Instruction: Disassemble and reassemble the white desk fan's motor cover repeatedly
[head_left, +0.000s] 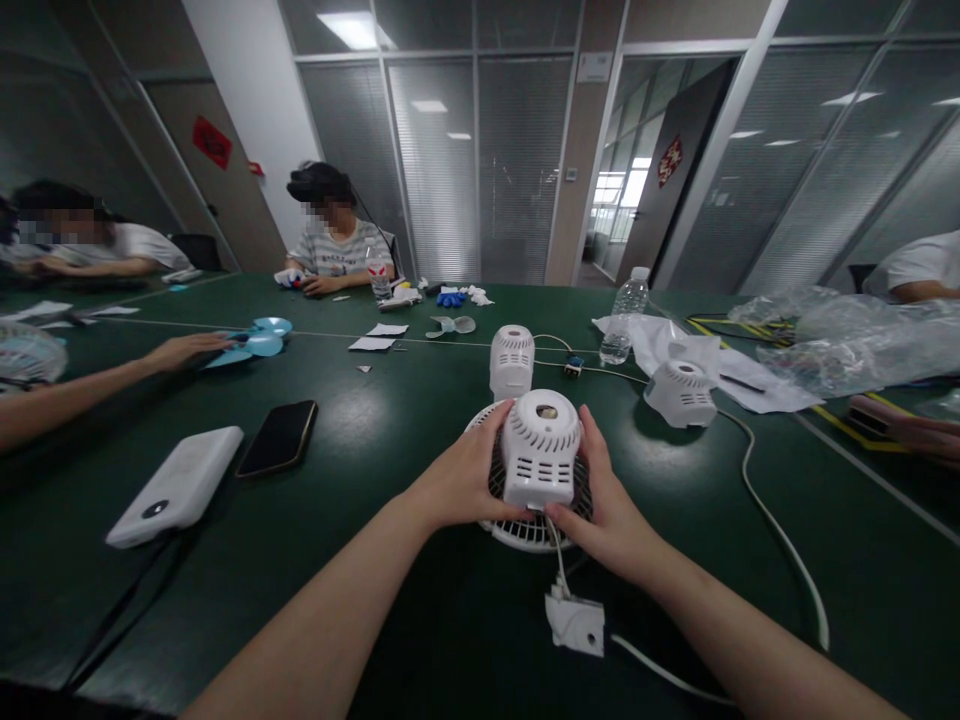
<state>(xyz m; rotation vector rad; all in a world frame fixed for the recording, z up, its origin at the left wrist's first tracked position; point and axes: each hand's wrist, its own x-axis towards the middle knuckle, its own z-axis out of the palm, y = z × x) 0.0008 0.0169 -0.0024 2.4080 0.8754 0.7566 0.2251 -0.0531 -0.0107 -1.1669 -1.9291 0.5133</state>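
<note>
Between my two hands is a white vented fan motor housing (541, 445), with slots on its front and a round opening on top. My left hand (471, 470) grips its left side, and my right hand (606, 500) grips its right side. Both thumbs meet near its lower front edge. Under it lies a round fan grille (525, 537) with radial ribs. A cord runs from the housing to a small white part (574, 622) on the table in front. Another white vented housing (513, 360) stands just behind.
A third white housing (682, 392) and a water bottle (625, 315) are at right, by papers and plastic bags (862, 335). At left lie a phone (277, 438) and a white power bank (176, 487). Another person's hand (187, 352) touches blue fan blades (262, 338). Co-workers sit around the table.
</note>
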